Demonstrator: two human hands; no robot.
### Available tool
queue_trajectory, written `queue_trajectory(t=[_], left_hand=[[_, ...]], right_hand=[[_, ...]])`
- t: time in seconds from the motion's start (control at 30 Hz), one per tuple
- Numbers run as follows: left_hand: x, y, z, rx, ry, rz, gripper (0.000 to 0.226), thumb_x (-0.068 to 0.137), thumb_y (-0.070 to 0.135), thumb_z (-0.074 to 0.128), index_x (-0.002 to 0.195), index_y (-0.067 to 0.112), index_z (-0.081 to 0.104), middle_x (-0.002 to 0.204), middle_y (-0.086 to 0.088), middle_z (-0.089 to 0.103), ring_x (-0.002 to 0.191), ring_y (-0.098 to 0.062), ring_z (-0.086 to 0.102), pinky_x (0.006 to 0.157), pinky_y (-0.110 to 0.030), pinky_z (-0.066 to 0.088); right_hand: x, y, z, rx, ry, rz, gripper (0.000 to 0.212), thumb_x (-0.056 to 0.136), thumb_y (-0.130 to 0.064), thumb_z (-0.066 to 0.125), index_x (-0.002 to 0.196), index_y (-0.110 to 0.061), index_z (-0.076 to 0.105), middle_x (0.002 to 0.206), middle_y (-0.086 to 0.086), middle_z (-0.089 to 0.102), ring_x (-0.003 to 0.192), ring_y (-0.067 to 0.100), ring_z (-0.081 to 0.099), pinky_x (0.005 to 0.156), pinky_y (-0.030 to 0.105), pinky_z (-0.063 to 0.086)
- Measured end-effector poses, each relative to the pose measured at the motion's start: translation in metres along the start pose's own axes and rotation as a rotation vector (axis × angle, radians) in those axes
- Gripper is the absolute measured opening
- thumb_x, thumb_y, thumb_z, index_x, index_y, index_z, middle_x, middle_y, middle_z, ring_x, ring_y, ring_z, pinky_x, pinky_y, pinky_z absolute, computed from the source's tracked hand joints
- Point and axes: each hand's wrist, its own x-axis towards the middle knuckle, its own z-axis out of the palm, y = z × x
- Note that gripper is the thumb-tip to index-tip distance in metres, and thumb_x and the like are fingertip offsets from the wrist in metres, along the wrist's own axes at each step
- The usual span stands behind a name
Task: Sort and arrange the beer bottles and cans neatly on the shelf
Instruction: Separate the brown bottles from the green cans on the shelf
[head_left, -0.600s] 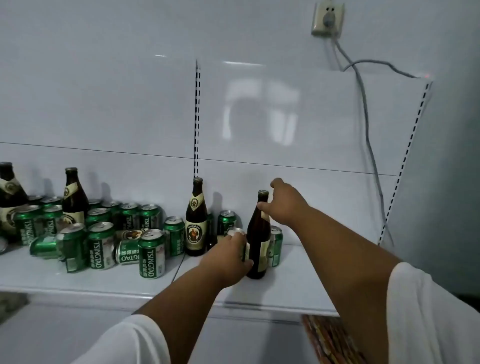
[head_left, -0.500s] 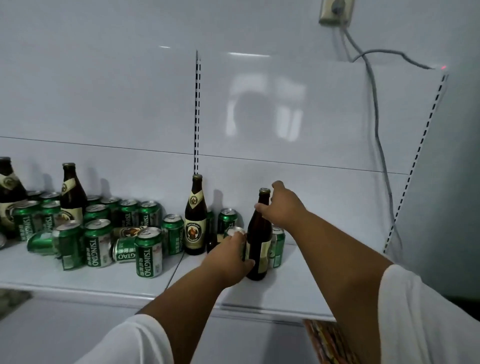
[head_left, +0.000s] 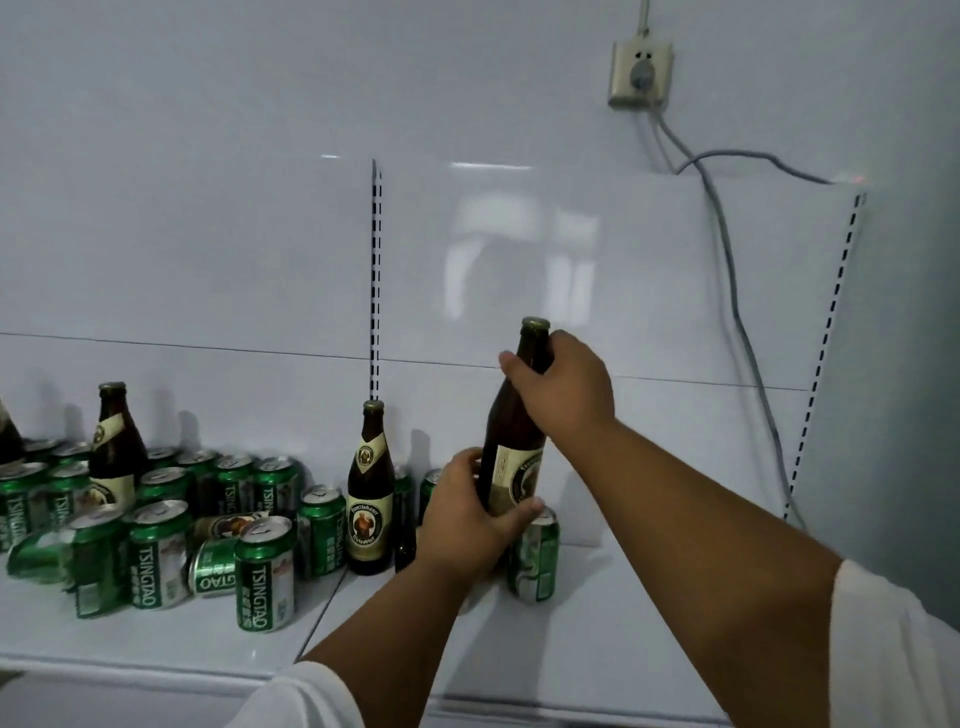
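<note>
Sorting barely begun: right hand (head_left: 563, 387) gripping neck, left hand (head_left: 462, 519) clasping body of one bottle (head_left: 511, 441); cans (head_left: 156, 530) jumbled, some toppled, on shelf (head_left: 597, 649).

A pale glossy wall (head_left: 208, 182) fills the background; a beige power socket (head_left: 642, 75) sits high on it toward the right, with a plug in it; a grey cable (head_left: 737, 291) hangs from the socket and runs down the wall, while a second branch loops off to the right; two slotted upright strips (head_left: 376, 280) (head_left: 826, 338) run down the white back panel (head_left: 597, 270), whose sheen shows soft blurred reflections.
</note>
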Motion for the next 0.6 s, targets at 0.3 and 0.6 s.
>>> queue_trajectory(t=[0.3,0.6], left_hand=[[0.025,0.073,-0.043,-0.197,0.1,0.117,0.058,0.069,0.035,0.085,0.116,0.031,0.05,0.095,0.012,0.069,0.084,-0.003,0.069,0.073,-0.025,0.059],[-0.018,0.049,-0.199,-0.073,0.237,0.067,0.064,0.067,0.031,0.085,0.118,0.033,0.048,0.091,0.009,0.07,0.077,-0.004,0.07,0.065,-0.027,0.06]], right_hand=[[0.034,-0.104,-0.029,0.554,-0.161,0.082,0.018,0.083,-0.022,0.063,0.096,-0.013,0.055,0.085,0.008,0.069,0.071,0.023,0.071,0.072,0.039,0.059],[-0.016,-0.218,0.054,0.851,-0.252,0.176,0.016,0.084,-0.012,0.061,0.098,-0.004,0.062,0.064,0.009,0.067,0.055,0.024,0.067,0.063,0.037,0.058]])
